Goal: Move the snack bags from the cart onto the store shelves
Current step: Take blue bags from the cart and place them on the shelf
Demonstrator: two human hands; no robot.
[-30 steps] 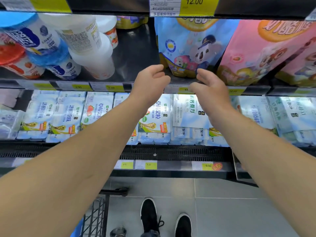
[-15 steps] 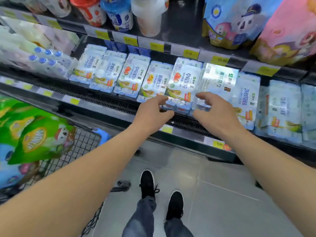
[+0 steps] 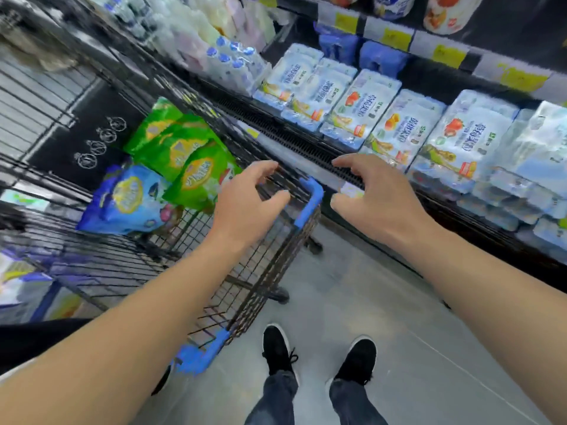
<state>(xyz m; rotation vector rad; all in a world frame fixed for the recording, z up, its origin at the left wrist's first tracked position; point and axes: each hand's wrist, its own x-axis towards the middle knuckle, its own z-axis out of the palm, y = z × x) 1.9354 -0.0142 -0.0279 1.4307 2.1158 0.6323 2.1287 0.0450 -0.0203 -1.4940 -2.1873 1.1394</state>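
A wire cart (image 3: pixel 270 265) with blue corner guards stands at the left. Inside it lie green snack bags (image 3: pixel 181 154) and a blue snack bag (image 3: pixel 129 200). My left hand (image 3: pixel 245 204) hovers over the cart's right rim, just right of the green bags, fingers loosely curved and holding nothing. My right hand (image 3: pixel 374 197) hangs beside it, past the cart's corner and in front of the shelf edge, fingers also loosely curved and empty.
Chilled shelves (image 3: pixel 306 145) run along the right, stacked with pale blue multipacks (image 3: pixel 362 108) and bottles higher up. Yellow price tags (image 3: pixel 448 55) line the shelf edges. Grey floor tiles and my two black shoes (image 3: pixel 319 354) are below. More packages lie under the cart at far left.
My view has swung down and left from the upper shelf to the cart. Both empty hands have dropped from the shelf with the bags down to the cart's rim.
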